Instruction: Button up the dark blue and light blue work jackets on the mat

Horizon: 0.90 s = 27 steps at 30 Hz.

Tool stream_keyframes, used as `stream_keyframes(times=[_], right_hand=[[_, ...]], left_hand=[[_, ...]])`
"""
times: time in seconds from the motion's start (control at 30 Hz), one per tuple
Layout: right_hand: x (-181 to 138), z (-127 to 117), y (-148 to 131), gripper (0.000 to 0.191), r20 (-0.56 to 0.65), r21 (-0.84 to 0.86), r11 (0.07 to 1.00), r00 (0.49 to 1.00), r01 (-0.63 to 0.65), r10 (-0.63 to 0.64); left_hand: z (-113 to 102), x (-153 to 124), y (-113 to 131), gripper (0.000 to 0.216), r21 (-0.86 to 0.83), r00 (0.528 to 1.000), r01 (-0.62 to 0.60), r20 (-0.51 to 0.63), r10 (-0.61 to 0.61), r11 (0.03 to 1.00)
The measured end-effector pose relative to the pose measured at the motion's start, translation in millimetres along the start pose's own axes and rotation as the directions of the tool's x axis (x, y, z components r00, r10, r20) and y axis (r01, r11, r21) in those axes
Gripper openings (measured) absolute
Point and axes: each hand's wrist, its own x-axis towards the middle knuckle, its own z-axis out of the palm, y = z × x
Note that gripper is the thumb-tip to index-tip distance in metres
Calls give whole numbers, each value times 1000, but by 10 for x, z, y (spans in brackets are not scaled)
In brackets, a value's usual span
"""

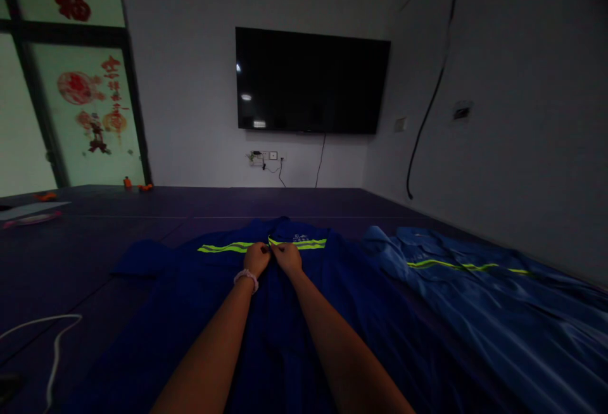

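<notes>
A dark blue work jacket [190,300] with yellow-green reflective strips across the chest lies spread out in front of me. Both hands meet at its front opening, level with the strips. My left hand [257,258], with a pale scrunchie on the wrist, is closed on the left edge of the opening. Opposite it, my right hand [287,258] pinches the other edge, where an end of the strip lifts a little. Any fastener between the fingertips is too small and dark to make out.
A lighter blue work jacket [456,287] lies to the right. A white cable [57,344] curls at the lower left. Orange objects [145,187] sit by the glass door. A television [311,81] hangs on the far wall, and a black cable [430,110] dangles on the right wall.
</notes>
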Motion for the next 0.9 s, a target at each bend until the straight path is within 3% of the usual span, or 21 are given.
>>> stream_keyframes(times=[0.9], right_hand=[[-5, 3, -19, 20, 4, -43, 999, 1000, -7, 7]], left_hand=[[15, 16, -17, 11, 21, 1000, -6, -11, 6, 1000]])
